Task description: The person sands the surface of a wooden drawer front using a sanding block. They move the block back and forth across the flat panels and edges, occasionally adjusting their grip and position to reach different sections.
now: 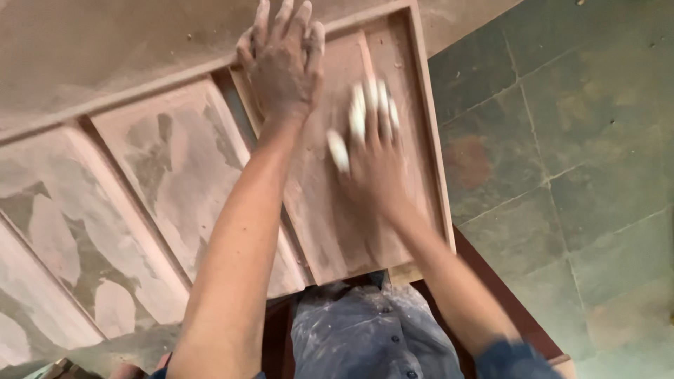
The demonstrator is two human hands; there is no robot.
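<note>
Your left hand (284, 60) lies flat, fingers spread, at the wooden panel's (414, 147) far edge; your blurred right hand (372, 151) presses open-palmed mid-recess. Three dusty recesses lie leftward (179, 175); tiled floor (562, 140) opens rightward.

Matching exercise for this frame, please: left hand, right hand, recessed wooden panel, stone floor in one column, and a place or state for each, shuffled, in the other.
Things:
1. left hand
2. right hand
3. recessed wooden panel
4. stone floor

Places or states:
A. greenish tiles, to the right of the work
B. blurred, whitish fingertips, flat on the panel
C. dusty, fingers spread at the panel's far edge
D. framed by a raised rim, coated in dust

Pairs: 1-C, 2-B, 3-D, 4-A
</note>
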